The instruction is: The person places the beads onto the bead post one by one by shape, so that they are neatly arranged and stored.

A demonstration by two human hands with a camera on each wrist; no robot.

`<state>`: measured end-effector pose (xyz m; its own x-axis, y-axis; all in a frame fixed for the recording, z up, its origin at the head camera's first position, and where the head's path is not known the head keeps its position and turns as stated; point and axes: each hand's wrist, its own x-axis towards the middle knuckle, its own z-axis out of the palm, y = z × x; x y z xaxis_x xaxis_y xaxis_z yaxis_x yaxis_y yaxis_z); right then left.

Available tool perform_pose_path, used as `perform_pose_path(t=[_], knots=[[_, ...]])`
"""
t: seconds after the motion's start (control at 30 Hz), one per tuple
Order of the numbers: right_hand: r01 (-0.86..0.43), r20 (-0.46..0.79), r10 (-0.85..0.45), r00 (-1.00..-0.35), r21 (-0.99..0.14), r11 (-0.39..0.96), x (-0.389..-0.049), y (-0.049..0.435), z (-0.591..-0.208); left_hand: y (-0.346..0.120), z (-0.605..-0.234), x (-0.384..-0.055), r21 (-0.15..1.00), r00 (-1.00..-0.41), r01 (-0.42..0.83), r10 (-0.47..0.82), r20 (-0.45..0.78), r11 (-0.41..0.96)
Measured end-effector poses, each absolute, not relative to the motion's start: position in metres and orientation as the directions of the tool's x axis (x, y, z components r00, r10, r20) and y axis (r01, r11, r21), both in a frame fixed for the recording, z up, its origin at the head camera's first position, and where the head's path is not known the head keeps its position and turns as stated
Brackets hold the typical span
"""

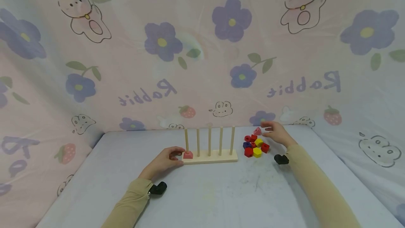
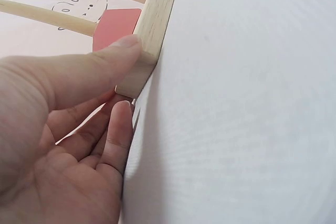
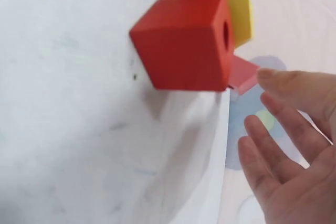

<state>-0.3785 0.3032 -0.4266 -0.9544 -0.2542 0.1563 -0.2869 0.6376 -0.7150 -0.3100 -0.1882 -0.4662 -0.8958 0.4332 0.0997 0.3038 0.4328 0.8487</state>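
A wooden peg stand (image 1: 210, 157) with several upright pegs rests on the white table. My left hand (image 1: 166, 159) grips its left end; in the left wrist view the thumb (image 2: 123, 48) presses the base's near corner and the other fingers curl behind. A pink block (image 1: 188, 155) sits at the foot of the leftmost peg. My right hand (image 1: 276, 133) reaches beyond the pile of beads, fingers spread and apart. Its thumb tip is right at the edge of another pink block (image 1: 257, 131), which the right wrist view shows partly behind a red cube (image 3: 181, 45).
Right of the stand lie several red beads (image 1: 248, 152), yellow beads (image 1: 257, 152) and a dark blue bead (image 1: 246, 145), close together. A patterned curtain (image 1: 202, 66) hangs behind the table's back edge. A black wrist device (image 1: 158, 188) sits on each sleeve.
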Motion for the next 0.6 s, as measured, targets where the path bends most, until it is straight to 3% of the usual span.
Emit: perform_pose_path(t=[0.3, 0.6], knots=[[-0.244, 0.067, -0.279, -0.958, -0.702, 0.669, -0.385, 0.299, -0.425, -0.189, -0.468, -0.309, 0.875, -0.889, 0.284, 0.45, 0.087, 0.392], [-0.232, 0.076, -0.246, -0.966, -0.671, 0.705, -0.391, 0.285, -0.429, -0.188, -0.465, -0.31, 0.855, -0.889, 0.308, 0.447, 0.102, 0.416]])
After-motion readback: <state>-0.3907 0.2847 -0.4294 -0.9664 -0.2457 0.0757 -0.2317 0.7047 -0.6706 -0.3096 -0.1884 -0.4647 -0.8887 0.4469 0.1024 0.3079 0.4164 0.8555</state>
